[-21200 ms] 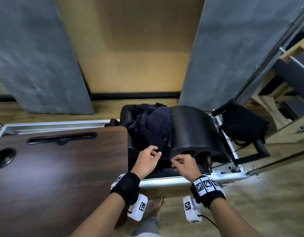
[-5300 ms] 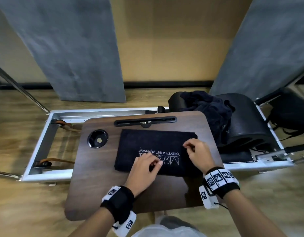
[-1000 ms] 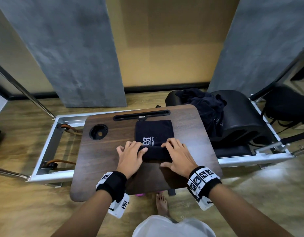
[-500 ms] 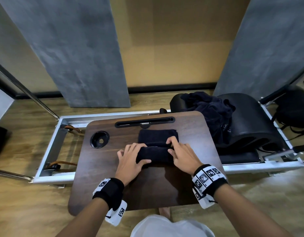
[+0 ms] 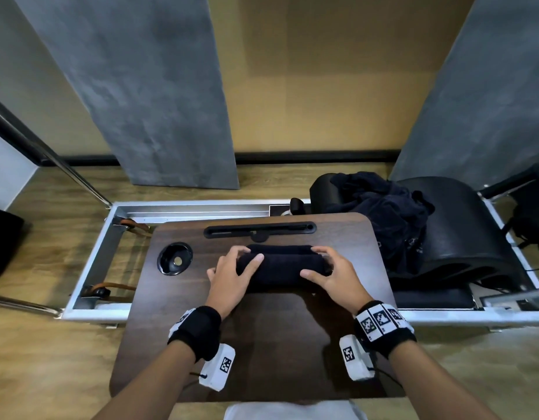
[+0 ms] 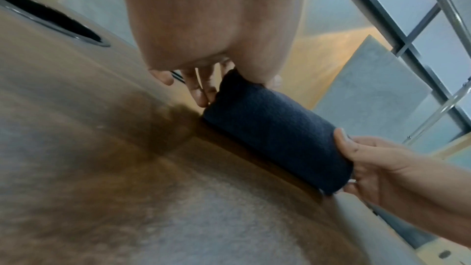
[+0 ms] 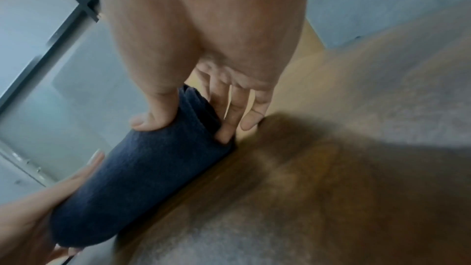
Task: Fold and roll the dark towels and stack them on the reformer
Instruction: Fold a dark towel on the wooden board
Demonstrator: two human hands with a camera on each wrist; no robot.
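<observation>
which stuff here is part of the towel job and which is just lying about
Part of the job:
- rolled towel, gripped at its ends by the left hand and right hand
- towel pile
- reformer
- wooden board, the work surface

Lying about:
- black bag
- black arc barrel

The left hand point(image 5: 231, 278) and right hand point(image 5: 333, 277) cover both ends of the rolled towel point(image 5: 281, 268), so the layers at its ends cannot be seen from the head view. The heap of loose towels point(image 5: 386, 213) is too dark and crumpled to count. The dark object on the floor point(image 5: 3, 241) is cut off by the left edge, and the black bag point(image 5: 531, 213) by the right edge; neither can be made out fully. In both wrist views the wooden tabletop point(image 6: 127, 198) is blurred and grainy close to the camera.
</observation>
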